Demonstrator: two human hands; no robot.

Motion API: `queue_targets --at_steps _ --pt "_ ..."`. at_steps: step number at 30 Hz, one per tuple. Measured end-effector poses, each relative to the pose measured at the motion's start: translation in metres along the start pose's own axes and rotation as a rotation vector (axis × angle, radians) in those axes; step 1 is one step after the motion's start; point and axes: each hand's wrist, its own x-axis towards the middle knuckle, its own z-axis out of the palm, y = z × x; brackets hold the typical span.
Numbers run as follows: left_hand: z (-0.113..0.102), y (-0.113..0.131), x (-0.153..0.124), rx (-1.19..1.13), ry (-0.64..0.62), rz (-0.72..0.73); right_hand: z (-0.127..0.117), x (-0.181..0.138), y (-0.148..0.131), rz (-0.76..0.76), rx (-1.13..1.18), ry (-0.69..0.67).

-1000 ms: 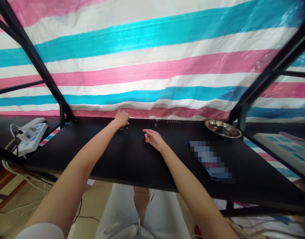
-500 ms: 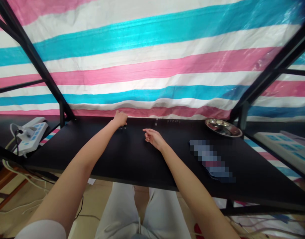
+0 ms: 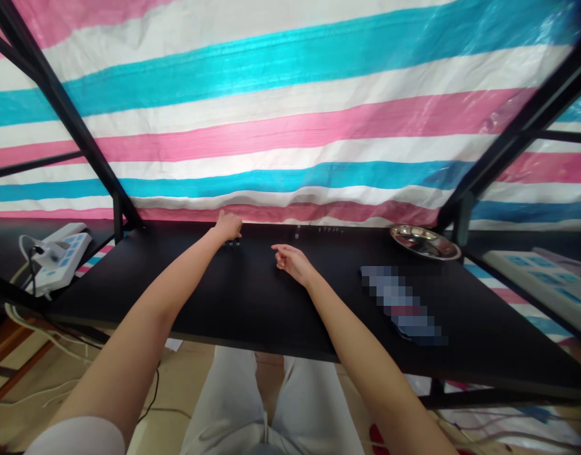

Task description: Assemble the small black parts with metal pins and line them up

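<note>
My left hand (image 3: 228,225) reaches to the far edge of the black table (image 3: 252,303), fingers curled down over a few tiny dark parts (image 3: 234,242); whether it grips one I cannot tell. My right hand (image 3: 293,262) rests on the table nearer to me, fingers loosely curled and apart, holding nothing I can see. A small upright part (image 3: 297,232) and a short row of tiny parts (image 3: 330,231) stand along the far edge, right of my left hand.
A shallow metal dish (image 3: 423,242) sits at the far right of the table. A blurred flat object (image 3: 401,303) lies right of my right arm. A white power strip (image 3: 57,256) with cables is at left. Black frame posts rise at both sides; a striped tarp hangs behind.
My left hand has drawn slightly left along the far edge. My right hand has barely moved.
</note>
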Motion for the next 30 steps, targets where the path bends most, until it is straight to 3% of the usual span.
queue_targets --at_steps 8,11,14,18,20,23,26,30 --pt "-0.002 0.001 -0.006 -0.026 -0.007 -0.006 0.0 0.0 0.001 -0.004 -0.018 0.0" --pt "-0.003 0.01 -0.009 -0.05 0.096 0.043 -0.001 0.003 0.002 -0.041 -0.053 0.048" --pt "-0.003 0.028 -0.012 -0.075 0.217 0.129 -0.008 0.008 0.003 -0.161 -0.108 0.242" --pt "0.007 0.064 -0.014 -0.136 0.238 0.234 -0.025 0.015 0.002 -0.336 -0.23 0.58" --pt "0.017 0.082 -0.012 -0.168 0.234 0.259 -0.032 0.014 0.0 -0.422 -0.403 0.672" --pt "0.035 0.104 -0.005 -0.223 0.223 0.205 -0.037 0.01 -0.001 -0.468 -0.867 0.714" --pt "0.051 0.119 0.006 -0.271 0.226 0.134 -0.036 0.005 0.0 -0.346 -1.241 0.657" --pt "0.062 0.128 0.023 -0.299 0.236 0.097 -0.032 0.006 0.003 -0.136 -1.446 0.515"
